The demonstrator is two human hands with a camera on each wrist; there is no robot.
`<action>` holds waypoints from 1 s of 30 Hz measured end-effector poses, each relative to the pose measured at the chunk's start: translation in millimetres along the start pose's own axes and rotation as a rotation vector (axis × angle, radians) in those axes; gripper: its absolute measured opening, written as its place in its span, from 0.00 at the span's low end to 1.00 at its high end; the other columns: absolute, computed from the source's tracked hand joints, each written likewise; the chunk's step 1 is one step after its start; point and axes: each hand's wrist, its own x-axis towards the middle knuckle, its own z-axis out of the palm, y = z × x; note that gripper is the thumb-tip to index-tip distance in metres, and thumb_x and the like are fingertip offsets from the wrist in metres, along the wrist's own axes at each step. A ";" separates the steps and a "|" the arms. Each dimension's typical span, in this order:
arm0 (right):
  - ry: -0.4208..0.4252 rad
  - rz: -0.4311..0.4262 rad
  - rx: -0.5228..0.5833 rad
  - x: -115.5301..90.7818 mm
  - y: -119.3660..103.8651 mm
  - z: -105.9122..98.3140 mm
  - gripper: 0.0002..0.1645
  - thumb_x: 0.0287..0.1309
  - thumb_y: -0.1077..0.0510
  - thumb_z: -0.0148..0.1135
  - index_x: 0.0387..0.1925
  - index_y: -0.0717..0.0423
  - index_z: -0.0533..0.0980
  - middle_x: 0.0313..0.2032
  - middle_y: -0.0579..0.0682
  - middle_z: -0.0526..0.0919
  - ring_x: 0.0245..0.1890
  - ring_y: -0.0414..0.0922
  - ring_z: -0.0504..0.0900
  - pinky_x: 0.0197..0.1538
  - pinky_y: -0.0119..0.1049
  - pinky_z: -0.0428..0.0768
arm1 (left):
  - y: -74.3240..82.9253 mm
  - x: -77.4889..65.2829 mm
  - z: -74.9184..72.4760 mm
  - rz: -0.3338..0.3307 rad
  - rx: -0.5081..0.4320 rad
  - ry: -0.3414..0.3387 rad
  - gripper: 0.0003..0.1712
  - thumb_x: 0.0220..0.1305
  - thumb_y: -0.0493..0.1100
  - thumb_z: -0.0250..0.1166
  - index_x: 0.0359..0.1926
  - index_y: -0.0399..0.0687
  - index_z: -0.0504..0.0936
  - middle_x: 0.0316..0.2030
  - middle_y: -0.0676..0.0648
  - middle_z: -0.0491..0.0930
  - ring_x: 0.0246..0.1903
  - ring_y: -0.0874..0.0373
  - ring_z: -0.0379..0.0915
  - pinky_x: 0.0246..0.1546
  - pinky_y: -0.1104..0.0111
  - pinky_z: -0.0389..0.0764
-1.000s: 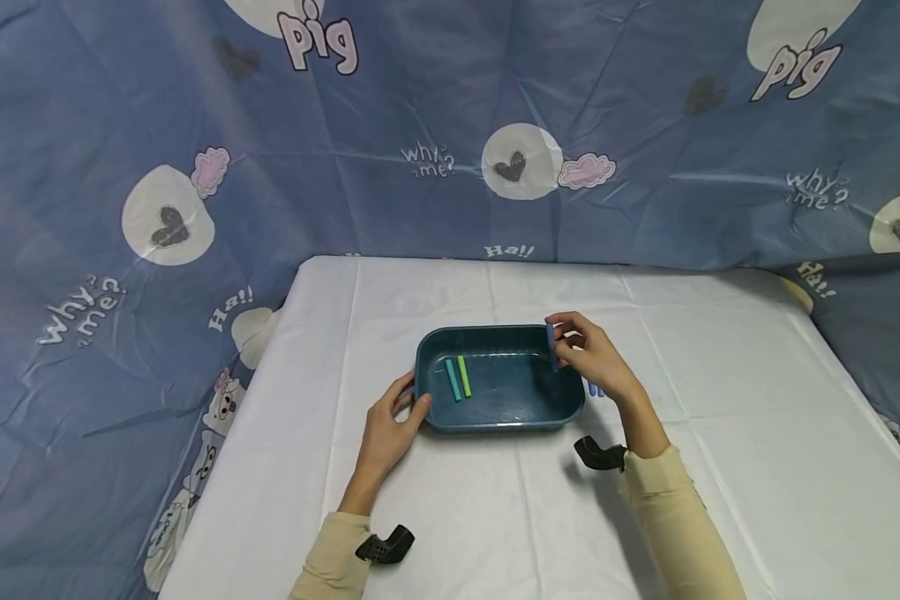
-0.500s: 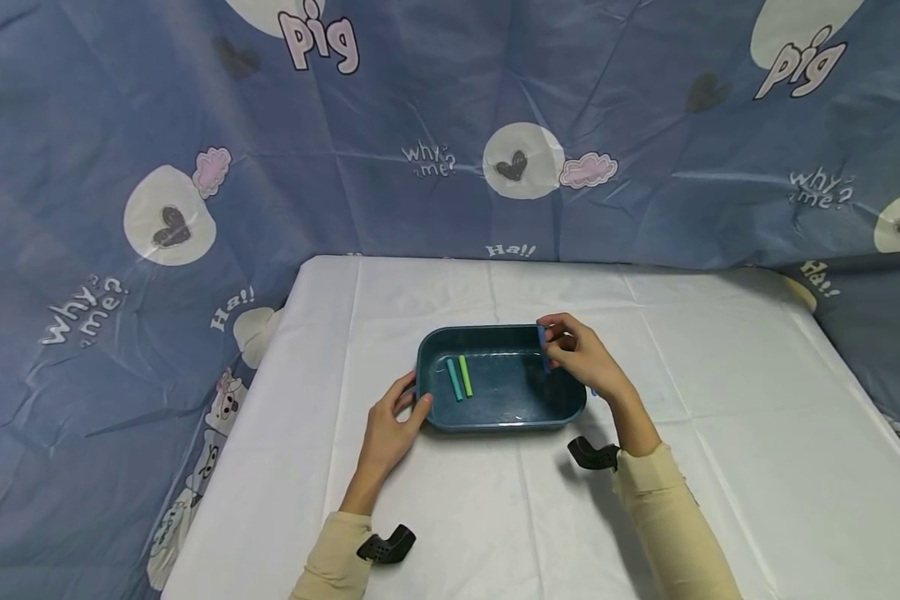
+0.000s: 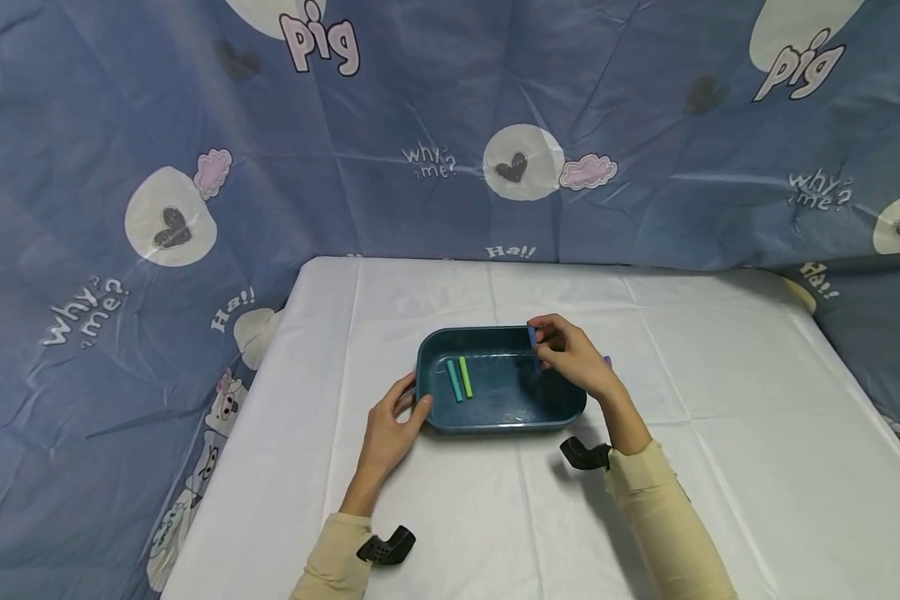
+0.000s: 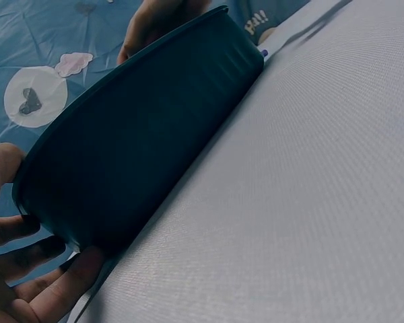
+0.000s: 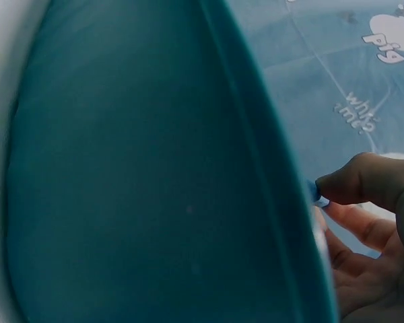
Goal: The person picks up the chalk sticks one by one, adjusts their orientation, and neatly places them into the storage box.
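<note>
My left hand (image 3: 390, 429) grips the left end of a dark teal tray (image 3: 506, 427), its thumb at the near corner and its other fingers along the outer wall. In the left wrist view, those fingers (image 4: 47, 259) lie against the tray's side. Over the tray's right half, my right hand (image 3: 573, 358) pinches a slim blue chalk-like stick (image 3: 532, 337). Its end (image 5: 314, 190) shows between thumb and fingers in the right wrist view, partly behind the rim. Inside the tray, a teal stick (image 3: 453, 381) and a lime-green stick (image 3: 465, 377) lie side by side at the left.
A purple stick end (image 3: 607, 360) peeks out on the table just beyond my right wrist, the rest hidden. White cloth (image 3: 495, 517) covers the table. A blue printed curtain (image 3: 420, 100) hangs behind and at the sides.
My right hand has moved left over the tray with the blue stick. Blue sticks on the table have gone behind my wrist, and the purple end has come into view. The left hand stays put.
</note>
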 end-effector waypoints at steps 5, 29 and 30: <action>-0.019 -0.007 0.011 1.7 -2.8 5.6 0.25 0.60 0.69 0.53 0.60 0.62 0.66 0.43 0.59 0.70 0.36 0.54 0.78 0.36 0.36 0.82 | -0.3 0.6 -0.2 0.007 0.004 -0.005 0.30 0.63 0.41 0.64 0.63 0.35 0.69 0.60 0.33 0.72 0.54 0.41 0.75 0.55 0.53 0.76; -0.129 0.018 -0.001 15.0 -21.5 40.5 0.24 0.61 0.72 0.50 0.59 0.70 0.65 0.42 0.65 0.69 0.39 0.58 0.75 0.40 0.55 0.81 | -0.4 0.3 -1.0 0.010 -0.001 0.001 0.30 0.62 0.41 0.64 0.63 0.35 0.69 0.59 0.33 0.72 0.54 0.41 0.76 0.56 0.52 0.75; -0.129 0.017 -0.001 14.8 -21.2 41.8 0.24 0.61 0.71 0.50 0.59 0.69 0.65 0.42 0.64 0.69 0.38 0.56 0.75 0.40 0.55 0.81 | -0.3 0.4 -1.2 0.008 -0.002 0.000 0.30 0.62 0.41 0.64 0.63 0.35 0.69 0.59 0.33 0.72 0.54 0.41 0.76 0.56 0.52 0.75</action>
